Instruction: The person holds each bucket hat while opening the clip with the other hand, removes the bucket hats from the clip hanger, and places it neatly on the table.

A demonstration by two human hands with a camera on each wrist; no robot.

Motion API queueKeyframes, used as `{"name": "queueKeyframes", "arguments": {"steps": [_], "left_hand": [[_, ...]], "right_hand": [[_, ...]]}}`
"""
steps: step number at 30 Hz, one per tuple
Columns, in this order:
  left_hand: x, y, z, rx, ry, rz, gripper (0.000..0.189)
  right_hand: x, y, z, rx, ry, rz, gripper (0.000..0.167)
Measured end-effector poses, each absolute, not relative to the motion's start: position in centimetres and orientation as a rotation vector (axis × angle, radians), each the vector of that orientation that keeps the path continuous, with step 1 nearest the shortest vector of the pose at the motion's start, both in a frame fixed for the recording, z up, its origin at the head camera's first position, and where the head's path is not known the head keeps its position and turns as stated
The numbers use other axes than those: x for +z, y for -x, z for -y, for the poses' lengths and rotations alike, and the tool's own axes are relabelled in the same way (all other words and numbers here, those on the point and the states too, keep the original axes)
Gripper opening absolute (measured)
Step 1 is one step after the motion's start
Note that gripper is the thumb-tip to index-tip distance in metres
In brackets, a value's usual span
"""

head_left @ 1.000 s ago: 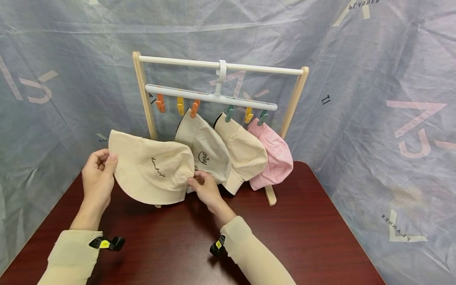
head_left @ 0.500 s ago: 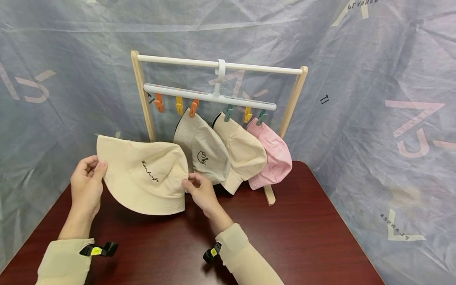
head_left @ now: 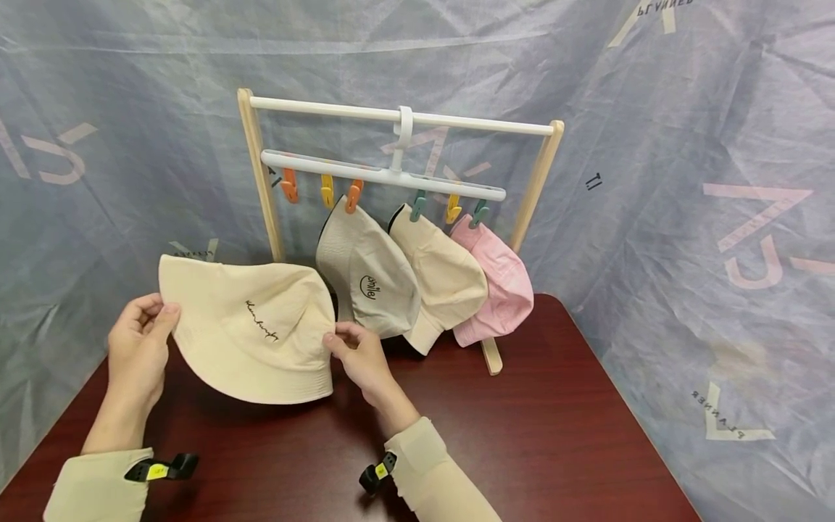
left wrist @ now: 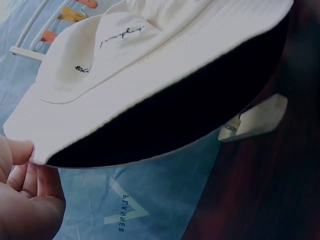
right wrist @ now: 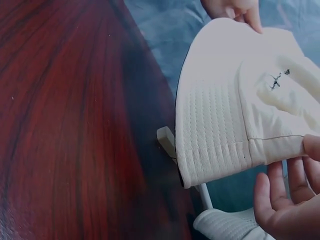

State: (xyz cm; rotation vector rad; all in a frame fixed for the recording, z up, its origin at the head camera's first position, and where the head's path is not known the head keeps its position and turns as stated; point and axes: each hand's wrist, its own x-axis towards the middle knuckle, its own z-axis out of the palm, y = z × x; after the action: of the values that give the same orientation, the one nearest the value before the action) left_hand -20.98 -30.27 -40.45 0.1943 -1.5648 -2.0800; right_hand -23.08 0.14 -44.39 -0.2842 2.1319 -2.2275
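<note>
A cream bucket hat [head_left: 254,330] with dark script on its crown is held above the table between both hands. My left hand [head_left: 138,351] pinches its brim at the left, thumb in front. At the crown's right side, my right hand [head_left: 359,359] pinches the cloth between thumb and fingers. The left wrist view shows the hat's black underside [left wrist: 185,100]. Just right of the held hat hangs a grey bucket hat [head_left: 375,275] with a smile print, under an orange clip [head_left: 354,196]. A second cream hat [head_left: 440,279] and a pink hat [head_left: 499,283] hang farther right.
A wooden rack [head_left: 251,167] stands on the dark red table [head_left: 522,435]. From its white rod hangs a white hanger bar [head_left: 326,165] with several coloured clips. At its left end an orange clip [head_left: 290,186] and a yellow clip [head_left: 327,191] hold nothing. Grey cloth [head_left: 652,181] surrounds the table.
Both hands have carried the cream hat left and slightly down, toward the person and away from the rack. Their grip looks the same. The hanging hats stay in place.
</note>
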Motion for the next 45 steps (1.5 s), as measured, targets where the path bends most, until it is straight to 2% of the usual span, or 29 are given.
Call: {"name": "queueKeyframes", "arguments": {"steps": [17, 45], "left_hand": [[-41.3, 19.5, 33.9, -2.085, -0.041, 1.699, 0.015], [-44.1, 17.0, 38.3, -2.081, -0.167, 1.945, 0.018]], "right_hand": [[-44.4, 22.7, 1.6, -2.237, 0.298, -1.926, 0.022], [-45.0, 22.8, 5.4, -2.109, 0.074, -1.858, 0.027]]}}
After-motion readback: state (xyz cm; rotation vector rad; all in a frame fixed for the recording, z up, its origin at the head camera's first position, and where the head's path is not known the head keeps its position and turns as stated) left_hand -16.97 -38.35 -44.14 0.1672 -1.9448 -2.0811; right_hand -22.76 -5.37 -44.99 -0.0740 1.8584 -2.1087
